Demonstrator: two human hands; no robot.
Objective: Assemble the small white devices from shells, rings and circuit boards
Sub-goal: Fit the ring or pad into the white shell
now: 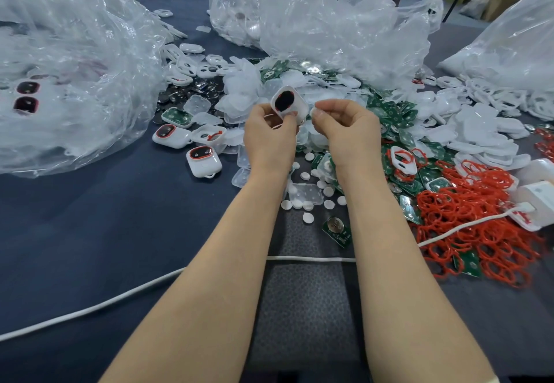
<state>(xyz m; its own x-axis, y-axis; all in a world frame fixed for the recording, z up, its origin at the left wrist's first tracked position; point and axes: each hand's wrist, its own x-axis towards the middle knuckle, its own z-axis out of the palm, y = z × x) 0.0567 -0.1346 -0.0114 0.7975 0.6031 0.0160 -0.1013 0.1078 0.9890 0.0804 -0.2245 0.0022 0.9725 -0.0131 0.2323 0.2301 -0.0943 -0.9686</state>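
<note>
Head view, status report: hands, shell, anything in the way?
Left hand grips white shell, dark window showing. Right hand pinches small white piece beside it. Nothing between hands; loose parts piled beyond.

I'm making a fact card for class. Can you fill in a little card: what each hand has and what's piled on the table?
left hand: grips a white shell with a dark window
right hand: pinches a small white piece
red rings: heaped at the right
circuit boards: green, scattered right of the hands
finished devices: left of the hands

Circuit board [337, 231] print apparently illegible.
</note>
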